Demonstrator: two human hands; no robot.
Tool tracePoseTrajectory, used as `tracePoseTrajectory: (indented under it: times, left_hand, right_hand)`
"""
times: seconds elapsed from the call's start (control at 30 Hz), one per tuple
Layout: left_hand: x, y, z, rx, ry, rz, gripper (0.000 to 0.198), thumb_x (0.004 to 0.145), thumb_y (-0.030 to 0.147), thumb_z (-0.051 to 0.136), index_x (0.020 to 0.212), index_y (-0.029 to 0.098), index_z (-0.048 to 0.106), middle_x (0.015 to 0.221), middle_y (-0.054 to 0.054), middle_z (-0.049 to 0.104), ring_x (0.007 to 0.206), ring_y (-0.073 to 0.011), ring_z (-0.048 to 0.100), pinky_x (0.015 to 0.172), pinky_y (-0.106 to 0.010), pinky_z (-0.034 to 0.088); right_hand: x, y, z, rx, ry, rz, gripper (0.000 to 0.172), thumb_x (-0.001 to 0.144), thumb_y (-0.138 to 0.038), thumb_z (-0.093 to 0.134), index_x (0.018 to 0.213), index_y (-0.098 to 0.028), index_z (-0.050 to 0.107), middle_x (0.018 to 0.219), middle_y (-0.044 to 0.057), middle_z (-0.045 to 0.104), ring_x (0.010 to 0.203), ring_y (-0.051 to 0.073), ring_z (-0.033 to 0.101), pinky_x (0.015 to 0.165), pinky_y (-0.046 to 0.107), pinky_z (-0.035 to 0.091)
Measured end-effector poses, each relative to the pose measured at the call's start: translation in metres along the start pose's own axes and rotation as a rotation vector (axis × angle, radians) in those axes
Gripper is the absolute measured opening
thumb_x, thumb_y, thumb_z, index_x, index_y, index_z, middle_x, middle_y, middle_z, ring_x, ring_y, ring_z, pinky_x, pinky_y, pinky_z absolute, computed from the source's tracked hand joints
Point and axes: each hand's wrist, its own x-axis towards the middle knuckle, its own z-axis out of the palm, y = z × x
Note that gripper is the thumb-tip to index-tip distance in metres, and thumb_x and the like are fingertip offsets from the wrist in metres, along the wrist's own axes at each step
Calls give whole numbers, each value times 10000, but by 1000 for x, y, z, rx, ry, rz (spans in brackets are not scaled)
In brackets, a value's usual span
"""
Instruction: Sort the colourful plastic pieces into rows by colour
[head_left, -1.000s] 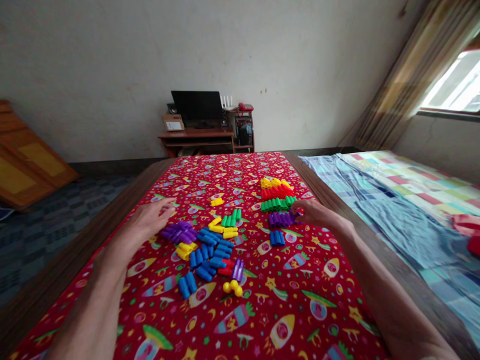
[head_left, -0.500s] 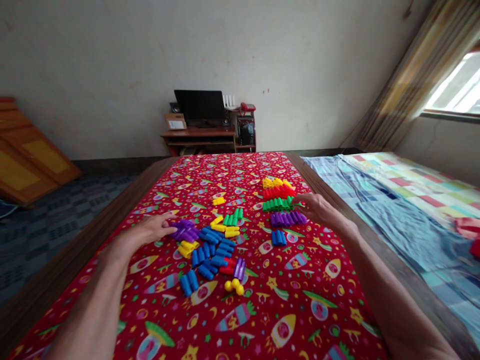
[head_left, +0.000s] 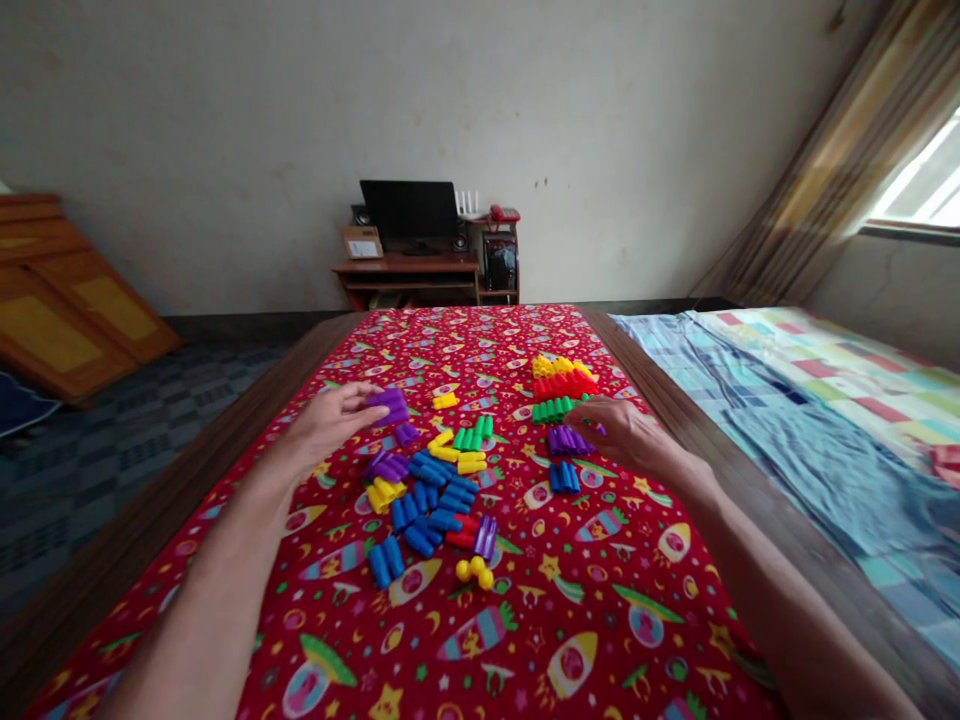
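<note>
My left hand [head_left: 341, 420] pinches a purple toy block [head_left: 388, 406] of joined tubes, held just over the cloth at the left. Below it are a small purple block [head_left: 406, 433], more purple blocks [head_left: 387, 466] and a loose pile of blue blocks [head_left: 431, 468]. My right hand [head_left: 619, 428] is bent over the right ends of the green row [head_left: 553, 410] and the purple row [head_left: 568, 440]. Its fingertips are drawn together; what they grip, if anything, is hidden. Yellow [head_left: 553, 367] and red rows [head_left: 566, 386] lie beyond, with a short blue row [head_left: 564, 477] nearer.
A red patterned cloth [head_left: 525, 650] covers the table. Yellow pieces [head_left: 471, 462], green blocks [head_left: 474, 433] and yellow balls [head_left: 475, 572] lie mid-table. At right is a bed [head_left: 802, 430]; against the wall, a desk [head_left: 405, 264] carries a monitor [head_left: 409, 212].
My left hand has moved away from me, carrying a purple block off the purple heap; a small purple block now lies apart. My right hand has shifted from the green row's end toward the purple row.
</note>
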Motion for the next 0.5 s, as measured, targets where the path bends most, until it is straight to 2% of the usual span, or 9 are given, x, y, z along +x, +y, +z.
tracePoseTrajectory:
  times: [0.1, 0.2, 0.3, 0.4, 0.5]
  left_hand:
    - [-18, 22, 36, -244, -147, -50, 513, 548, 469, 826, 917, 173, 626, 804, -23, 729, 749, -193, 679, 693, -293, 531]
    - [-36, 30, 78, -384, -306, -50, 441, 610, 394, 807, 949, 174, 629, 878, -42, 732, 801, -200, 683, 730, -303, 531]
    - [-49, 30, 109, -431, -319, 77, 323, 651, 349, 790, 881, 186, 634, 855, -20, 701, 829, -196, 667, 763, -299, 528]
    - [-54, 28, 122, -377, -293, 256, 193, 711, 324, 757, 822, 197, 662, 909, -34, 670, 898, -196, 633, 796, -286, 521]
    - [-54, 27, 123, -382, -263, 329, 133, 705, 298, 766, 739, 200, 682, 944, -39, 631, 935, -191, 595, 756, -249, 516]
  right_hand:
    - [3, -19, 10, 79, 19, -26, 260, 974, -266, 444, 1054, -159, 667, 924, 100, 706, 773, 157, 636, 690, 258, 456]
    - [5, -37, 22, 216, 51, 8, 340, 961, -348, 495, 1222, -170, 618, 1015, 102, 709, 835, 176, 657, 718, 263, 475]
    - [8, -51, 34, 409, 2, 93, 434, 975, -449, 442, 1242, -154, 616, 895, 64, 708, 730, 156, 634, 649, 245, 464]
    - [11, -56, 44, 599, -63, 164, 528, 990, -517, 350, 1143, -123, 666, 761, 27, 666, 621, 119, 572, 568, 218, 424]
    - [13, -54, 46, 670, -87, 150, 512, 950, -540, 445, 1132, -122, 676, 837, 24, 676, 675, 121, 579, 589, 213, 426]
